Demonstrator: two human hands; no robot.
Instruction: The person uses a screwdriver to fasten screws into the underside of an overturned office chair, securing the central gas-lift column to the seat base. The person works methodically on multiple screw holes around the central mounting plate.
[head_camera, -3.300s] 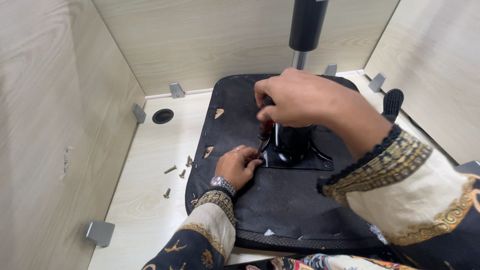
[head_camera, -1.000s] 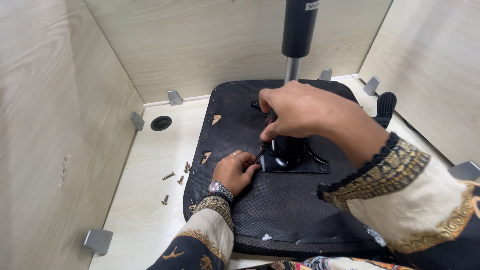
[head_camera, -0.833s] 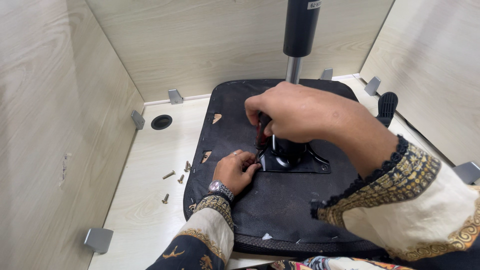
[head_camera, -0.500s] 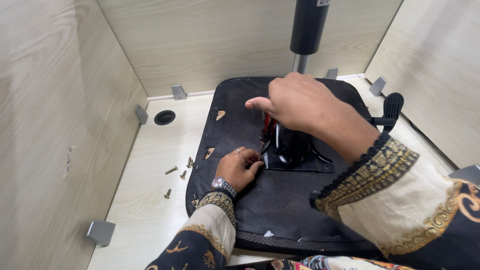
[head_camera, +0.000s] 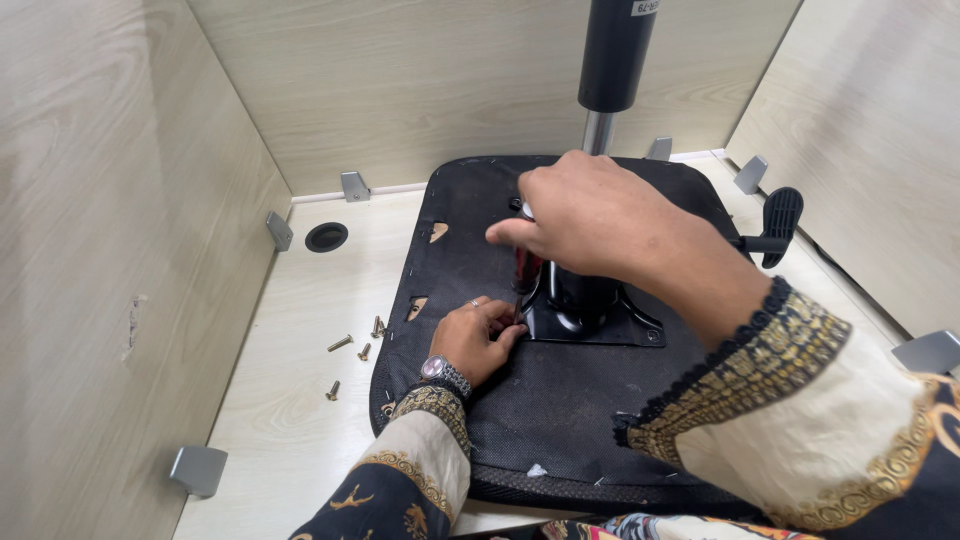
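Shifted left, right hand (head_camera: 585, 215) grips screwdriver (head_camera: 524, 268); left hand (head_camera: 478, 340) pinches at plate (head_camera: 590, 322)

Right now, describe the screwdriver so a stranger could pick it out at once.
Find the upturned black seat pad on the pale desk, with a black metal plate bolted at its middle. At the plate's left corner a screwdriver stands upright, its top under the right hand, its tip by the left hand fingers. Its dark red handle sets it apart from the black parts around.

Right hand (head_camera: 585, 215) fisted above, left hand (head_camera: 478, 340) pinching with fingertips below
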